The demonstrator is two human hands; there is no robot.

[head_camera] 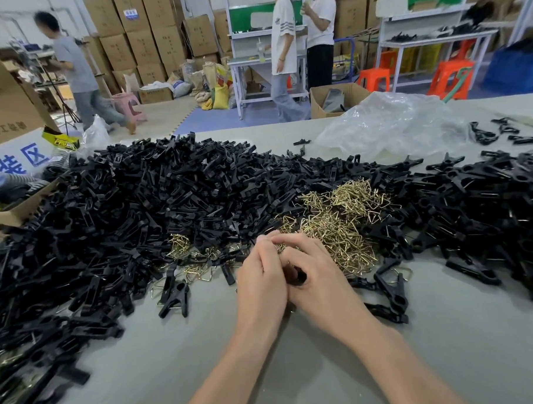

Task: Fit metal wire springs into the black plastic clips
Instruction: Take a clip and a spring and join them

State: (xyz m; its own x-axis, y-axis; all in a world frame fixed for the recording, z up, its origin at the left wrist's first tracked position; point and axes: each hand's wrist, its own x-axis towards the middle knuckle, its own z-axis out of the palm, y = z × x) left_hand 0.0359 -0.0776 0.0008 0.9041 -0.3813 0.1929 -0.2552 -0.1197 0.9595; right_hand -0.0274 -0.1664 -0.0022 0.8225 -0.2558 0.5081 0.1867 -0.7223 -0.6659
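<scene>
My left hand [260, 281] and my right hand [314, 276] are pressed together at the table's middle, fingers curled around a black plastic clip [298, 276] of which only a small dark part shows between them. Just beyond my fingertips lies a heap of brass-coloured wire springs [336, 223]. A huge pile of black clip parts [167, 200] spreads across the table's left and back. Whether a spring is in my hands is hidden.
Assembled clips [391, 291] lie to the right of my hands, one more clip [174, 294] to the left. A crumpled clear plastic bag [393, 123] sits at the back right. Cardboard box [12, 210] at left edge. People stand beyond the grey table [297, 368].
</scene>
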